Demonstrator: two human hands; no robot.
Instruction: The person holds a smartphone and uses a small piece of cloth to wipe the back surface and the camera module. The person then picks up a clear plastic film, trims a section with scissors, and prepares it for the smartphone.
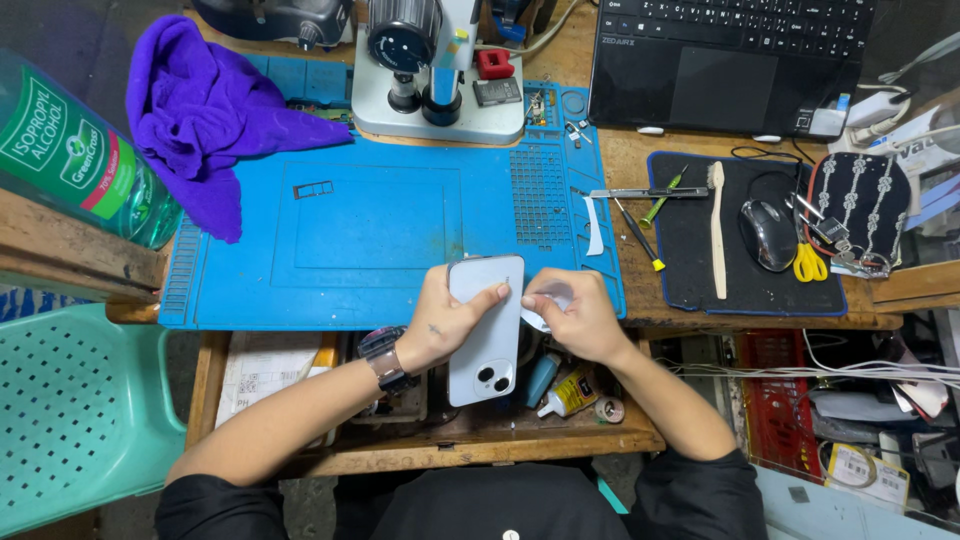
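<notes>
Black sleeves [250,505] fill the bottom edge, and both forearms reach up from them toward the near rim of the blue work mat [360,235].

Far left, a green plastic chair [70,410] sits below a clear bottle [70,150] with a green label, which lies tilted on a wooden ledge. A purple cloth [205,110] is bunched on the mat's upper left corner. A microscope base [435,90] stands at the mat's far edge.

Left hand [440,325], with a watch [385,365] at the wrist, is closed around a pale blue phone [485,330]: the palm lies against the phone's left edge and the thumb crosses its back. The phone lies back up, its long axis running nearly straight away from the person, camera lenses at the near end, far end over the mat's near border. Its lower half overhangs the open drawer [440,425] under the tabletop.

Right hand [580,320] is just to the right of the phone, fingers curled on a small whitish wipe or pad [545,300] that touches the phone's right edge. So the phone sits between the two hands, held by the left and met from the right.

Small glue bottles [565,390] lie in the drawer below the right wrist. Further right, a dark pad [745,295] carries a brush [716,230], tweezers [645,193], a mouse [768,235] and yellow-handled scissors [808,262]. A laptop [730,60] sits behind it.
</notes>
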